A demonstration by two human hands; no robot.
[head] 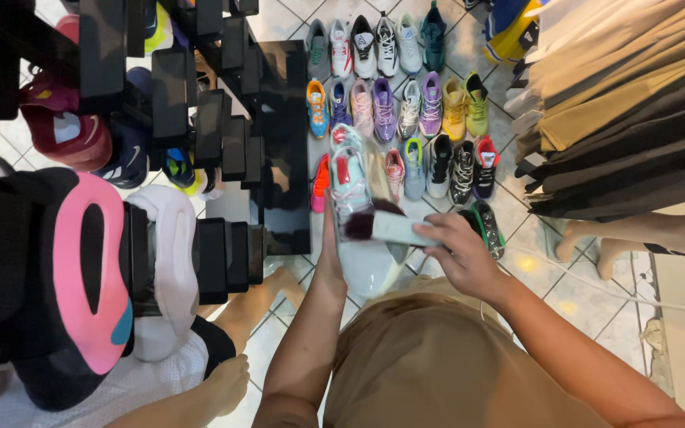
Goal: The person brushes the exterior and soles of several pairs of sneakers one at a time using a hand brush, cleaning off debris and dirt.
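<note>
Three rows of sneakers (406, 107) line the tiled floor (588, 305); right hand (461, 254) grips a brush (386, 226)

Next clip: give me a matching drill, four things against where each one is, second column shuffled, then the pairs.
Things:
1. brush
2. white sneaker
3. rows of sneakers
4. hanging clothes

Places:
A. on the tiled floor
B. held up by the left hand
C. in the right hand
D. upper right of the view

Pairs: 1-C, 2-B, 3-A, 4-D
</note>
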